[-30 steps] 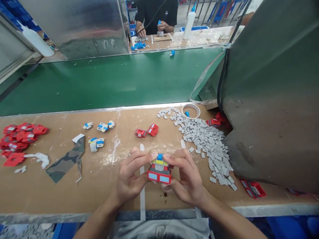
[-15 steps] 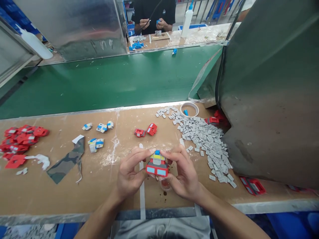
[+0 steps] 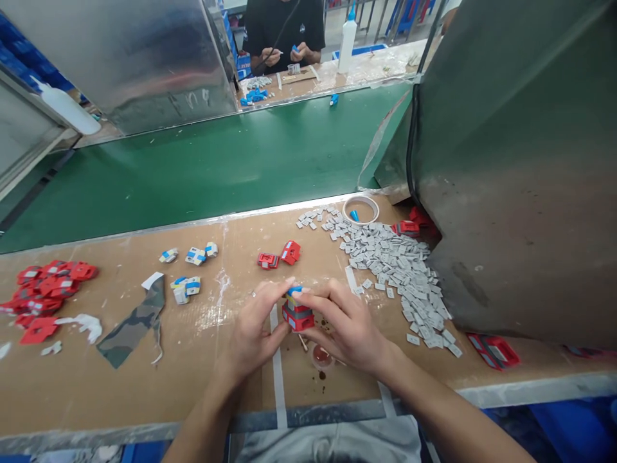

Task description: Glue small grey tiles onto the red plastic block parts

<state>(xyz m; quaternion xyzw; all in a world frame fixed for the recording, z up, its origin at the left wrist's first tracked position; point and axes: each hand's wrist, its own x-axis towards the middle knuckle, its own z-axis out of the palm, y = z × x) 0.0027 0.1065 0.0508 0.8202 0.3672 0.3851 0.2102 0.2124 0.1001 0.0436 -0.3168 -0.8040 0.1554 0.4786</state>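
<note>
Between both hands, above the front middle of the bench, is a small red toy vehicle part [image 3: 297, 317] with a grey band and a blue-and-yellow top. My left hand [image 3: 258, 328] grips its left side, fingers on the top and thumb low down. On the other side my right hand [image 3: 349, 325] pinches it, with fingertips over the blue top and the thumb near the base. Just below them stands a small clear cup of reddish liquid [image 3: 322, 357], with a cotton swab [image 3: 303, 343] beside it. Two red parts [image 3: 290, 252] lie beyond the hands.
Small grey plates [image 3: 390, 263] are heaped at the right, below a tape roll [image 3: 360, 210]. Red parts [image 3: 53, 286], a camouflage cloth [image 3: 137, 325] and white-blue parts [image 3: 195, 256] lie left. A green belt [image 3: 216, 167] runs behind; a person [image 3: 284, 32] works across it.
The toy part has turned in my hands, so its windowed front now faces more to the left. My right fingers have moved over its top. The camera view has tilted slightly.
</note>
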